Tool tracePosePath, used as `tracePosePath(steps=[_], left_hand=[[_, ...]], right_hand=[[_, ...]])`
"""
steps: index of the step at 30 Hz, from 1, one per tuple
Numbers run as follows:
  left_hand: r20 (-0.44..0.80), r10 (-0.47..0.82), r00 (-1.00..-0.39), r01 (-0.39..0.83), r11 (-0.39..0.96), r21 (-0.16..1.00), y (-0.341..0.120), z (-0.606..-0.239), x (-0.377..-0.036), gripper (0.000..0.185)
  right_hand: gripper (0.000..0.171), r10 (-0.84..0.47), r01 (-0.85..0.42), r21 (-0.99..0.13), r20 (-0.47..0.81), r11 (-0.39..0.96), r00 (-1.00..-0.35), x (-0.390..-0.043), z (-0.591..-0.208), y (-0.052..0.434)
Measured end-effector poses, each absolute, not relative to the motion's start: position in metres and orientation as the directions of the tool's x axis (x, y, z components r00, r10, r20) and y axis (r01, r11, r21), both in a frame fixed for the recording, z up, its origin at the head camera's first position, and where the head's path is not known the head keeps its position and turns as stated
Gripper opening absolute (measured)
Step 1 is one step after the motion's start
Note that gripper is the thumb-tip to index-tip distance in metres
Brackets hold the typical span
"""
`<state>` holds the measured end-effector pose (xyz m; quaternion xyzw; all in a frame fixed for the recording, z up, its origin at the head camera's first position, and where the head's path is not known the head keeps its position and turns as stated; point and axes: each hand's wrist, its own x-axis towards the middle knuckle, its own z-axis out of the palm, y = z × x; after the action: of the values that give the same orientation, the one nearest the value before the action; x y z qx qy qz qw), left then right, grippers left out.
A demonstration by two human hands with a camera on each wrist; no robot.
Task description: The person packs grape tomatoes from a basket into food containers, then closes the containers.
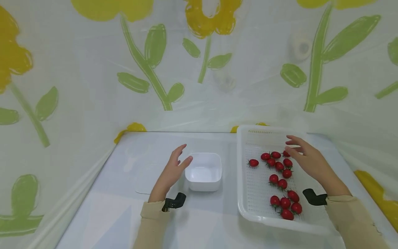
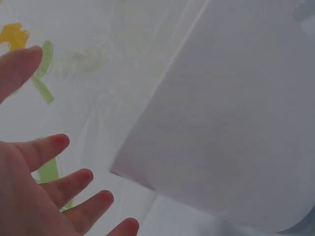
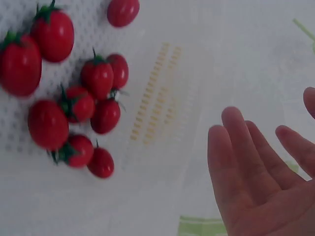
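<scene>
My left hand hovers just left of a small white square bowl, its thumb overlapping the rim in the head view. Nothing is in the bowl. In the left wrist view the left hand's fingers are spread and hold nothing. Over the right side of a white perforated basket is my right hand, fingers extended and holding nothing. Several red cherry tomatoes with green stems lie on the basket floor. The right wrist view shows tomatoes to the left of the right hand.
The white table carries the bowl and, to its right, the basket. A thin, flat, see-through sheet lies left of the bowl. Behind the table hangs a pale curtain printed with yellow flowers and green leaves.
</scene>
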<state>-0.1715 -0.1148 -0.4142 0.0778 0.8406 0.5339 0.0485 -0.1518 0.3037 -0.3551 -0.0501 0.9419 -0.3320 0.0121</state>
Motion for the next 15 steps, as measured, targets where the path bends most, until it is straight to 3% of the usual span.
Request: tracePosePath(steps=[8, 15], left_hand=[[-0.042, 0.129, -0.991, -0.016, 0.196, 0.981, -0.098, -0.447, -0.163, 0.075], [-0.068, 0.151, -0.986, -0.046, 0.145, 0.988, -0.09, -0.463, -0.156, 0.086]], right_hand=[[0.061, -0.201, -0.066, -0.794, -0.071, 0.604, -0.977, -0.169, -0.374, 0.283], [0.06, -0.233, 0.013, -0.842, -0.163, 0.539, -0.959, -0.182, -0.394, 0.275]])
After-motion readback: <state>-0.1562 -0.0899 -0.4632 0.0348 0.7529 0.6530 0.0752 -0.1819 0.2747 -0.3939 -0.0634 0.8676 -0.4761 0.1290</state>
